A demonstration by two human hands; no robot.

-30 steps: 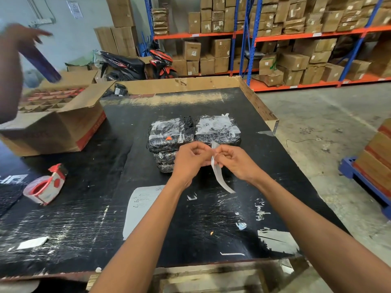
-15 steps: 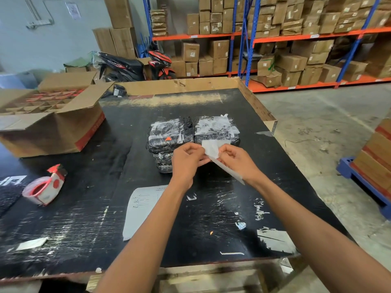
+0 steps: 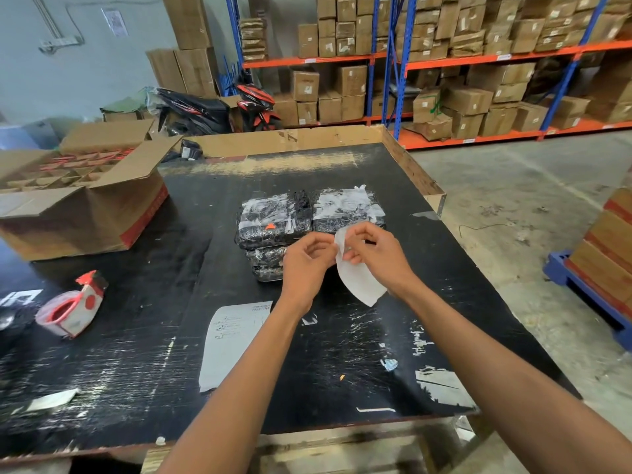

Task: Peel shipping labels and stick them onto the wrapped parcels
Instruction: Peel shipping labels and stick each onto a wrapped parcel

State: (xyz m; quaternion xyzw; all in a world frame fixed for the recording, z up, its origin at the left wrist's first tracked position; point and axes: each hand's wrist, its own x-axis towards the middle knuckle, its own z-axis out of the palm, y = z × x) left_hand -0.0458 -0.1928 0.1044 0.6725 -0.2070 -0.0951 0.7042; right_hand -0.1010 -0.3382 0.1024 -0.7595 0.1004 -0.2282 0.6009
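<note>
Black worktop (image 3: pixel 143 354) is carrying wrapped parcels (image 3: pixel 307 217). I am seeing left hand (image 3: pixel 307 265) and right hand (image 3: pixel 379 258) both pinching a white shipping label (image 3: pixel 355 278) above them.

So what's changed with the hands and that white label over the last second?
The left hand and right hand keep their grip on the white paper label, which has peeled wider: a narrow hanging strip a second ago, now a broad curved sheet. Another person's arm at the far left has gone. The black wrapped parcels, red-and-white tape dispenser and open cardboard box stayed put.
</note>
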